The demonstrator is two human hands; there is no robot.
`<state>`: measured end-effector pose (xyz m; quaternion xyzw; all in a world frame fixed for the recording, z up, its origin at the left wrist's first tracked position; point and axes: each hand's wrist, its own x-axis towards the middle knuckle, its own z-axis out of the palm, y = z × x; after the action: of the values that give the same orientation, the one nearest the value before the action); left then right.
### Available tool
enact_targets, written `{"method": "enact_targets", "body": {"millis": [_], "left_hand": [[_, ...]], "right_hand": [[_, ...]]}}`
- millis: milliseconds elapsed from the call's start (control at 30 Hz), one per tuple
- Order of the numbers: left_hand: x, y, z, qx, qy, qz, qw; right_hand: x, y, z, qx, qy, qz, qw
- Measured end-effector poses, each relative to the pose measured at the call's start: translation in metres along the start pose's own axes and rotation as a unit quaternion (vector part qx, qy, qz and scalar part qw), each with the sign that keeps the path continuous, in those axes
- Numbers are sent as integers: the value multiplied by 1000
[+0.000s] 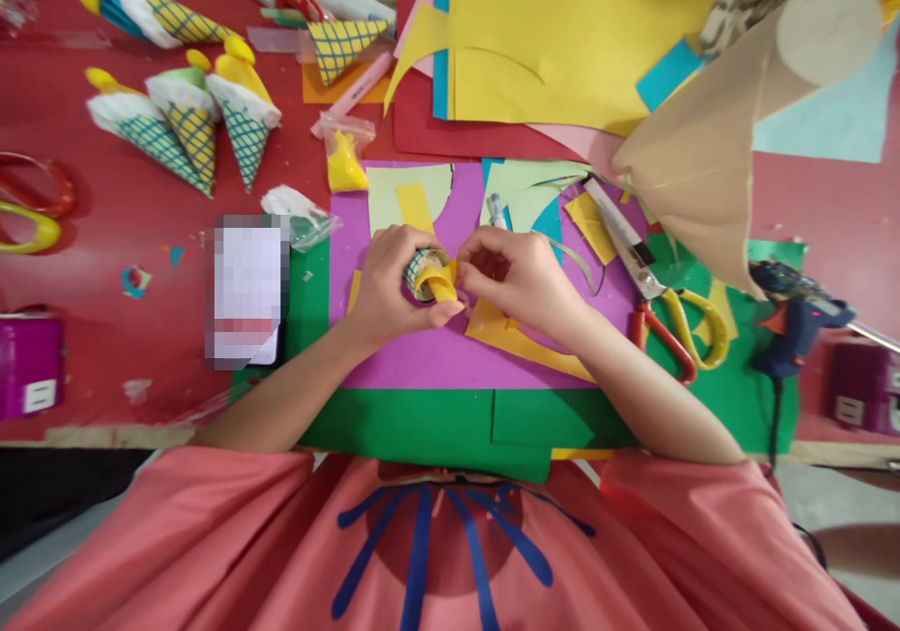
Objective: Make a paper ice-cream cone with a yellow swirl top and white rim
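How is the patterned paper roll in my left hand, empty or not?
Not empty: the patterned paper roll in your left hand has a yellow strip poking from its mouth; how deep, I can't tell.

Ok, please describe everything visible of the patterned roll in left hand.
The patterned roll looks like paper, with dark crossing lines outside. Its round mouth faces the camera, its far end hidden. The left hand holds it over purple paper, and a yellow strip pokes from the mouth toward the right hand.
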<state>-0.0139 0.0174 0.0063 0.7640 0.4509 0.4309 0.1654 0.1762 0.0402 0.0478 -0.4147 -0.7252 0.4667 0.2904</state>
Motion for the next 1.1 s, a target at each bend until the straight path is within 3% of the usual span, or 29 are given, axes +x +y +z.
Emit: {"method": "enact_targets", "body": {"millis": [267, 600, 800, 900, 1100], "left_hand": [[0, -3, -1, -13, 5, -5, 1000], [-2, -4, -1, 4, -5, -36, 999], [-2, -4, 0, -37, 17, -25, 999], [-2, -2, 0, -44, 13, -24, 999], [-3, -4, 0, -29, 16, -19, 999]], "right_hand": [[-5, 4, 5, -170, 54, -142, 974], [-5, 5, 1, -152, 23, -189, 970], [-1, 6, 2, 14, 44, -96, 994], [3, 8, 3, 71, 23, -48, 996], [2, 5, 3, 79, 16, -36, 996]]}}
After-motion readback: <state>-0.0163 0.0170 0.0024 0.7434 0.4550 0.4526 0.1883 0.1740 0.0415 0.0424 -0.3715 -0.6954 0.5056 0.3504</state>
